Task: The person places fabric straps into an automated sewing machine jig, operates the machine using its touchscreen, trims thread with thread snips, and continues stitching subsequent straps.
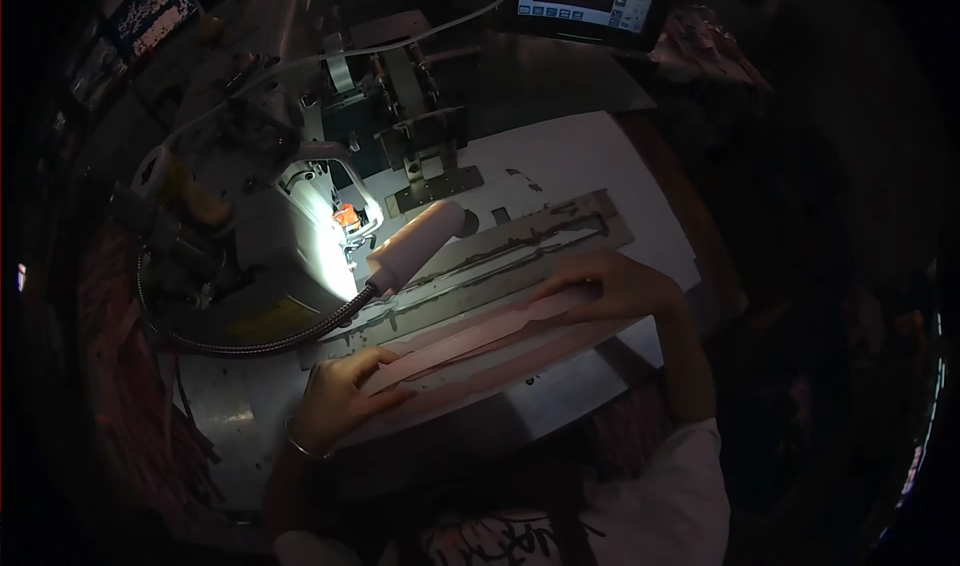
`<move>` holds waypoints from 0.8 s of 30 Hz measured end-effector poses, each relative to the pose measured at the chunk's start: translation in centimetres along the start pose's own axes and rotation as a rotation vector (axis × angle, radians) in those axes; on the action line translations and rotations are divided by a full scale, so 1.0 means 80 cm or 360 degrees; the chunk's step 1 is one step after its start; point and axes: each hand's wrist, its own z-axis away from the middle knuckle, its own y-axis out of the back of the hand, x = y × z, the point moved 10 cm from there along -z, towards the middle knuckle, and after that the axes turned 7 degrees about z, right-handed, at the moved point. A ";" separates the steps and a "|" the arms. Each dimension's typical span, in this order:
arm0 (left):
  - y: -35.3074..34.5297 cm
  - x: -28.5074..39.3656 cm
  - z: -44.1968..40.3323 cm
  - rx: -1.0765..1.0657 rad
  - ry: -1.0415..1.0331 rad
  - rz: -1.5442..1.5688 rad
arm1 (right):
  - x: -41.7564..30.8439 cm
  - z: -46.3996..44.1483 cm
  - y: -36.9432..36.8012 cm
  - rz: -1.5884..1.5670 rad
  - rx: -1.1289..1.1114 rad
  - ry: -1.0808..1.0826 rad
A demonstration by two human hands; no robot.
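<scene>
A long pink fabric strip (465, 351) stretches slantwise between my two hands, low in front of me. My left hand (345, 398) grips its left end, with thumb and fingers on either side of the strip. At the right end, my right hand (622, 288) has thumb and fingers closed on the fabric. Another pink strip (510, 364) lies along the near side, just below the first. Directly beyond the strips is a flat grey template plate (490, 284) with long slots in it.
A sewing machine head (325, 221) stands brightly lit at the left. Its gooseneck lamp (415, 246) reaches over the template. Metal fixtures (425, 146) stand behind, and a screen (590, 1) at the back. Bundled pink strips (135, 386) hang at the left.
</scene>
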 end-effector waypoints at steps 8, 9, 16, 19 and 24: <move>0.083 -0.131 0.077 0.0600 0.0468 -0.0055 | 0.027 -0.063 -0.047 0.0232 0.0213 0.0191; 0.087 -0.133 0.079 0.0625 0.0396 -0.0051 | 0.029 -0.066 -0.048 0.0266 0.0233 0.0177; 0.099 -0.157 0.077 0.0734 0.0241 -0.0099 | 0.025 -0.064 -0.043 0.0458 0.0374 0.0245; 0.099 -0.155 0.072 0.0722 0.0236 -0.0011 | 0.039 -0.063 -0.038 0.0439 0.0397 0.0133; 0.106 -0.144 0.074 0.0784 0.0201 -0.0093 | 0.055 -0.060 -0.031 0.0312 0.0474 -0.0011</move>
